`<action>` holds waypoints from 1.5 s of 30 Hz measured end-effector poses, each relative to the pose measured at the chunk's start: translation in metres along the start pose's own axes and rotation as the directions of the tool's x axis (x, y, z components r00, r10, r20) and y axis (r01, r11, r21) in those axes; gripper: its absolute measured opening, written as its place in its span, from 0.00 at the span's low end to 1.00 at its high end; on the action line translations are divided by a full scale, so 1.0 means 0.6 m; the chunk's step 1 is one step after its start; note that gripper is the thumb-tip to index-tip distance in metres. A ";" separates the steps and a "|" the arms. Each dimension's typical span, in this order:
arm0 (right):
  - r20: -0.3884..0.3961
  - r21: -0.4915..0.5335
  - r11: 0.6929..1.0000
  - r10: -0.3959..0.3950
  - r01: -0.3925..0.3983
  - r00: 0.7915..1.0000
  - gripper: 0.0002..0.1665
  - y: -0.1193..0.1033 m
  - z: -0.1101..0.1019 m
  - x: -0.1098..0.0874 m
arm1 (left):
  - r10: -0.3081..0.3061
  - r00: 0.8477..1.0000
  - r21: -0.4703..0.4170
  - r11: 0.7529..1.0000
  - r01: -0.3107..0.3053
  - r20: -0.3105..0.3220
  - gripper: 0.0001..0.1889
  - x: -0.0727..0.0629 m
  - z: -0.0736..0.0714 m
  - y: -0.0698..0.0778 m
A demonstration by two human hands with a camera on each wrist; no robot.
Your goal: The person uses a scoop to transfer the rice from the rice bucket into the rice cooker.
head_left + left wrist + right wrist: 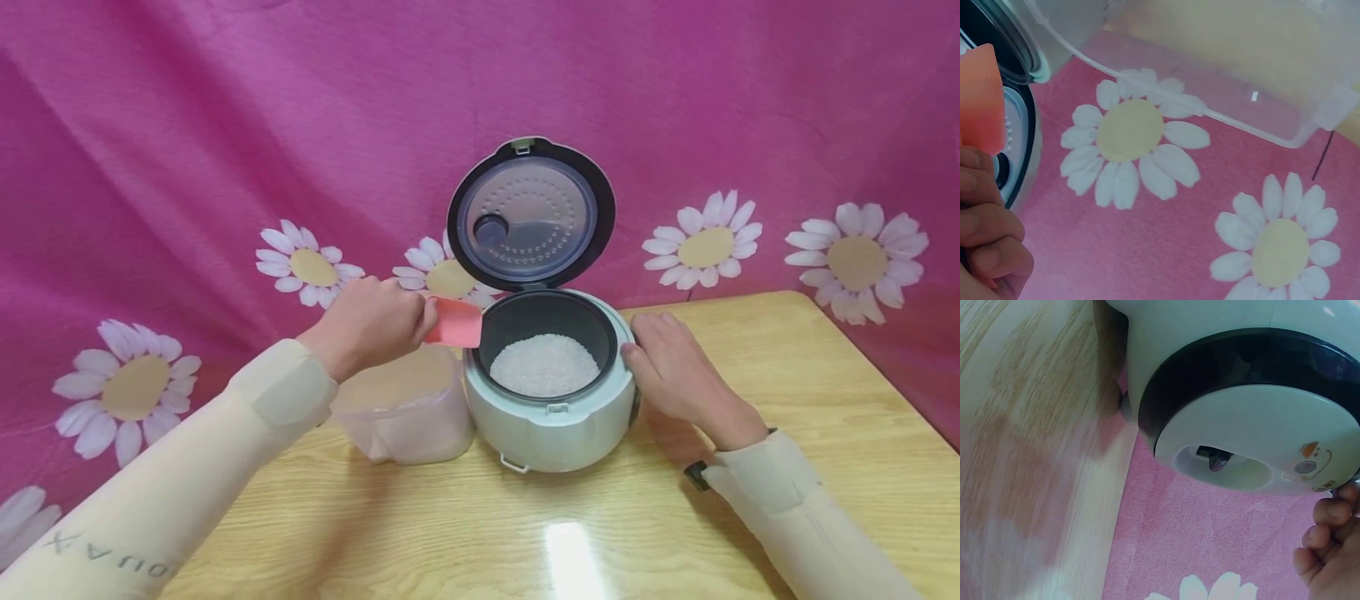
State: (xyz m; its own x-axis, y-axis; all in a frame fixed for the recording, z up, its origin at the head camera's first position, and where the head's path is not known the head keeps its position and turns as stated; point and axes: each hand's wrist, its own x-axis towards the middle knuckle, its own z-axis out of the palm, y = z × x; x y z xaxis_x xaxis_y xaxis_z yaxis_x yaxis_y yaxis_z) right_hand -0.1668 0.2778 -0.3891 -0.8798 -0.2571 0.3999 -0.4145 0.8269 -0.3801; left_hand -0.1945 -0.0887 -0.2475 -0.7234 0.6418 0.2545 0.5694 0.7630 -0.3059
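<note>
My left hand [375,321] grips a pink scoop [455,322] by its handle, the fingers curled. Its blade reaches the left rim of a pale rice cooker [555,433], and in the left wrist view the scoop [982,97] looks orange. A mound of white rice [545,365] lies in the dark inner pot. The cooker's lid [532,218] stands upright. At the right side of the cooker, my right hand [678,375] holds the edge with bent fingers. Those fingers [1329,515] meet the cooker's outer edge in the right wrist view.
A clear plastic container [412,425] stands left of the cooker, under my left hand. Both are on a wooden table [420,533]. Behind the table hangs a magenta cloth [300,108] with daisies, close behind the raised lid.
</note>
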 end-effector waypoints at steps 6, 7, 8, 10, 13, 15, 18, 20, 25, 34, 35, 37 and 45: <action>-0.025 -0.008 1.000 -0.024 0.024 0.999 0.07 0.001 0.003 -0.002 | -0.029 0.999 0.004 1.000 0.029 -0.017 0.25 -0.024 0.006 -0.015; -0.030 -0.010 1.000 -0.029 0.029 0.999 0.07 0.002 0.003 -0.002 | -0.037 0.999 0.002 0.999 0.037 -0.020 0.26 -0.029 0.008 -0.018; -0.035 -0.012 0.999 -0.033 0.033 0.999 0.07 0.002 0.004 -0.001 | -0.043 0.999 0.002 0.999 0.043 -0.022 0.26 -0.033 0.010 -0.021; -0.040 -0.014 0.999 -0.037 0.036 0.999 0.07 0.003 0.004 -0.001 | -0.045 0.999 0.001 0.999 0.045 -0.022 0.27 -0.043 0.016 -0.026; -0.035 -0.014 0.999 -0.031 0.030 0.999 0.07 0.003 0.004 -0.001 | -0.051 0.999 0.000 0.999 0.051 -0.011 0.27 -0.056 0.027 -0.033; -0.030 -0.013 1.000 -0.026 0.026 0.999 0.07 0.002 0.004 -0.001 | -0.064 0.998 -0.001 0.998 0.064 0.006 0.27 -0.065 0.034 -0.037; -0.023 -0.011 1.000 -0.021 0.021 1.000 0.07 0.002 0.003 -0.001 | -0.090 0.995 -0.009 0.996 0.091 0.038 0.27 -0.077 0.042 -0.042; -0.024 -0.011 1.000 -0.022 0.022 0.999 0.07 0.001 0.002 -0.001 | -0.106 0.992 -0.013 0.994 0.107 0.062 0.27 -0.083 0.047 -0.045; -0.027 -0.012 1.000 -0.022 0.022 0.999 0.07 0.001 0.002 0.000 | -0.123 0.976 -0.026 0.991 0.130 0.181 0.25 -0.097 0.058 -0.053; -0.030 -0.007 1.000 -0.017 0.017 0.999 0.07 0.003 0.004 -0.001 | -0.020 0.964 -0.031 0.999 0.029 0.267 0.23 -0.104 0.095 -0.051; -0.030 -0.006 1.000 -0.017 0.017 0.999 0.07 0.003 0.004 -0.001 | -0.013 0.960 -0.027 0.999 0.022 0.280 0.22 -0.104 0.098 -0.050; -0.032 -0.006 1.000 -0.017 0.017 0.999 0.07 0.003 0.005 0.000 | -0.006 0.947 -0.021 1.000 0.014 0.320 0.20 -0.101 0.103 -0.047; -0.037 -0.010 1.000 -0.020 0.019 0.999 0.07 0.007 0.003 -0.002 | -0.061 0.868 0.015 0.998 0.062 0.494 0.15 -0.081 0.103 -0.031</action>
State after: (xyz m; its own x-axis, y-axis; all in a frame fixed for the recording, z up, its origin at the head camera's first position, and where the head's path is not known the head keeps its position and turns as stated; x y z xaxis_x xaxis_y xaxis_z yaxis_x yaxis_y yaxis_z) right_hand -0.1680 0.2806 -0.3929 -0.8621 -0.2544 0.4383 -0.4291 0.8265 -0.3644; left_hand -0.1945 -0.1387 -0.3109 -0.8552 0.4725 -0.2132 0.5176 0.8000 -0.3033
